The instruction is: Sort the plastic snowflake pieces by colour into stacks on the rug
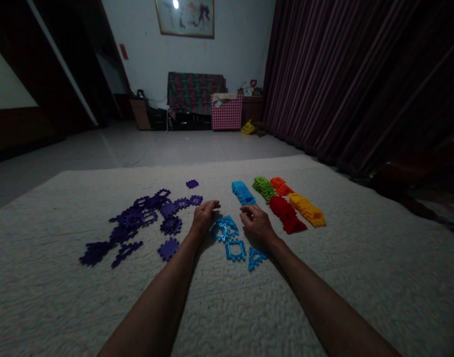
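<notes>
The inspected item, a blue square frame (229, 252) with toothed edges, lies flat on a cream quilted cover (227, 317), and all places are referred to it. Just beyond the frame and slightly to its left, overlapping blue pieces (231, 224) lie in a small loose cluster. A blue triangle (251, 261) lies to the right of the frame and slightly nearer the wearer, close by the right wrist. The left hand (207, 215) is beyond the frame on its left side, beside the loose cluster, fingers slightly bent and directed inward; whether it grips a piece cannot be told. The right hand (257, 225) is beyond the frame on its right side, fingers curled and thumb side inward; its grip likewise cannot be determined. Farther beyond the frame, a blue stack (243, 192) lies lengthwise near the right fingertips; contact cannot be confirmed. Beyond the frame and to its right are a green stack (264, 189), an orange stack (281, 186), a red stack (286, 215) and a yellow stack (307, 209), laid near one another. To the left of the frame, purple pieces (168, 208) are spread in an irregular heap, several overlapping; a solid purple square (168, 249) lies separately between heap and frame.
</notes>
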A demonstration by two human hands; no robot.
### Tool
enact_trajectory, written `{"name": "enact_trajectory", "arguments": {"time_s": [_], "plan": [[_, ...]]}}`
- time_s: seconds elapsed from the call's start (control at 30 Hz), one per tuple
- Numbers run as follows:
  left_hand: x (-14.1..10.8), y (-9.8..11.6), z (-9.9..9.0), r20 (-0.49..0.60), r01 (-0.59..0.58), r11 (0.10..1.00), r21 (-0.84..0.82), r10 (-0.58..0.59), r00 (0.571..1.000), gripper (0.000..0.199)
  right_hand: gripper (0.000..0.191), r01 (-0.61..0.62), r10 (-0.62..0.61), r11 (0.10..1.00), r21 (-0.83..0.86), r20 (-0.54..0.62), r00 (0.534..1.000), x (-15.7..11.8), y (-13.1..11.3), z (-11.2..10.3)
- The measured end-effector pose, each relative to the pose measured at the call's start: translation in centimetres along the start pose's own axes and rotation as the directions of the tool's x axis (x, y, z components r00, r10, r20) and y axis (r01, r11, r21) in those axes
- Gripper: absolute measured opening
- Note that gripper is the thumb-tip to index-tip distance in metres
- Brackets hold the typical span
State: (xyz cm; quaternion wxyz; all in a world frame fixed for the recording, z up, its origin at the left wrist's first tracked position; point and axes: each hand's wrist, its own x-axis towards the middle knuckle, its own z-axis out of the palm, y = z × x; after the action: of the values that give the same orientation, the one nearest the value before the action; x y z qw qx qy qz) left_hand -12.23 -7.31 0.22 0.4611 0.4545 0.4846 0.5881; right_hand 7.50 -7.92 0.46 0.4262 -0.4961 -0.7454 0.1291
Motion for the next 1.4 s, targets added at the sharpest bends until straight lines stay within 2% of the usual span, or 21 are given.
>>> {"name": "enact_trajectory", "arguments": {"time_s": [0.07, 0.13, 0.2, 0.27, 0.33, 0.43, 0.57, 0.7, 0.77, 0.87, 0.97, 1.1, 1.23, 1.4], "plan": [[-0.3, -0.1, 0.0, 0.0, -0.038, 0.993, 0.111, 0.038, 0.999, 0.036, 0.02, 0.024, -0.021, 0.999, -0.022, 0.116, 0.993, -1.0, -0.7, 0.0], [-1.1, -0.1, -0.2, 0.068, -0.136, 0.948, 0.287, 0.121, 0.99, 0.028, 0.025, 0.055, -0.046, 0.997, -0.055, 0.165, 0.985, -2.0, -1.3, 0.1], [-2.2, -0.1, -0.5, 0.209, -0.274, 0.846, 0.457, 0.197, 0.958, 0.026, 0.031, 0.071, -0.055, 0.994, -0.081, 0.191, 0.98, -2.7, -1.9, 0.3], [-3.5, 0.0, -0.8, 0.339, -0.405, 0.706, 0.581, 0.242, 0.909, 0.027, 0.033, 0.079, -0.054, 0.991, -0.105, 0.219, 0.974, -3.3, -2.4, 0.5], [-4.7, 0.1, -1.1, 0.396, -0.475, 0.577, 0.665, 0.267, 0.879, 0.029, 0.033, 0.082, -0.05, 0.99, -0.117, 0.249, 0.967, -3.6, -3.0, 0.7], [-6.2, 0.3, -1.6, 0.382, -0.474, 0.455, 0.754, 0.284, 0.879, 0.031, 0.035, 0.094, -0.064, 0.991, -0.095, 0.281, 0.958, -4.0, -3.9, 1.1], [-7.4, 0.5, -2.3, 0.349, -0.433, 0.384, 0.815, 0.271, 0.897, 0.029, 0.039, 0.128, -0.117, 0.992, -0.018, 0.311, 0.943, -4.2, -4.5, 1.0], [-7.7, 0.0, -2.9, 0.315, -0.436, 0.39, 0.811, 0.336, 0.887, 0.026, 0.04, 0.059, -0.065, 0.998, 0.033, 0.248, 0.967, -4.3, -4.2, -0.2], [-7.5, -0.3, -3.0, 0.305, -0.439, 0.407, 0.801, 0.352, 0.885, 0.024, 0.039, 0.053, -0.056, 0.998, 0.02, 0.259, 0.964, -4.5, -3.7, -1.0], [-7.0, -0.4, -3.1, 0.3, -0.431, 0.428, 0.795, 0.34, 0.891, 0.022, 0.039, 0.119, -0.118, 0.993, 0.015, 0.333, 0.936, -5.1, -3.2, -1.9], [-6.7, -0.2, -3.0, 0.288, -0.413, 0.428, 0.804, 0.327, 0.9, 0.02, 0.039, 0.187, -0.174, 0.982, -0.008, 0.339, 0.924, -5.4, -3.0, -1.8], [-6.6, 0.2, -2.7, 0.251, -0.375, 0.435, 0.818, 0.317, 0.915, 0.019, 0.022, 0.212, -0.164, 0.97, -0.119, 0.324, 0.932, -5.2, -3.3, -0.8], [-6.4, 0.4, -2.7, 0.203, -0.345, 0.497, 0.796, 0.319, 0.926, 0.019, 0.011, 0.195, -0.135, 0.966, -0.17, 0.31, 0.941, -4.8, -3.5, -0.3], [-6.1, 0.2, -2.8, 0.106, -0.297, 0.619, 0.727, 0.326, 0.939, 0.02, 0.009, 0.181, -0.142, 0.978, -0.107, 0.299, 0.944, -4.7, -3.3, -0.8]]}}
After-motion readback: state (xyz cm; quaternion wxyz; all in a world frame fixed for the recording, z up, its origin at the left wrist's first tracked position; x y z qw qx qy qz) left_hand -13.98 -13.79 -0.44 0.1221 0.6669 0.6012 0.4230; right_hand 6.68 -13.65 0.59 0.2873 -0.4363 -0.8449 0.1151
